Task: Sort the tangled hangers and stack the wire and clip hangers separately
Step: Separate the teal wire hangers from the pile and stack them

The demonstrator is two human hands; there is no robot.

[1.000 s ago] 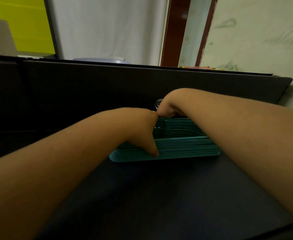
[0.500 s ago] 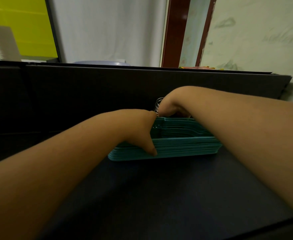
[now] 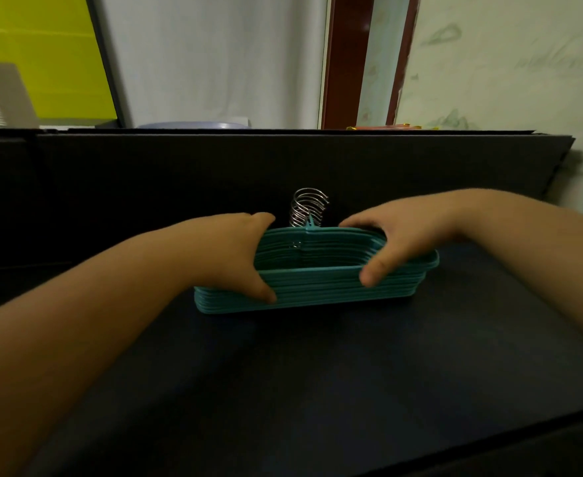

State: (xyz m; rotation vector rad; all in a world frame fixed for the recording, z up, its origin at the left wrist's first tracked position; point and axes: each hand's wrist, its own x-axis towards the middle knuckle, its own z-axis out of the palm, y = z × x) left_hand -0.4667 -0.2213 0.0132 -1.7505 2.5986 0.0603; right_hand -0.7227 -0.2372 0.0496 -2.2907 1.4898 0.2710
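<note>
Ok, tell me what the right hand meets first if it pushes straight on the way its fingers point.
Probably the left hand: the right hand grips the teal hanger stack, fingers pointing leftward along it. Depth is unclear.

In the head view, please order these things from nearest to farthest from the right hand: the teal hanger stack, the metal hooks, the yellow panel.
1. teal hanger stack: the right hand grips its right end.
2. metal hooks: upright behind the stack's middle, to the hand's left.
3. yellow panel: far back, upper left.
</note>
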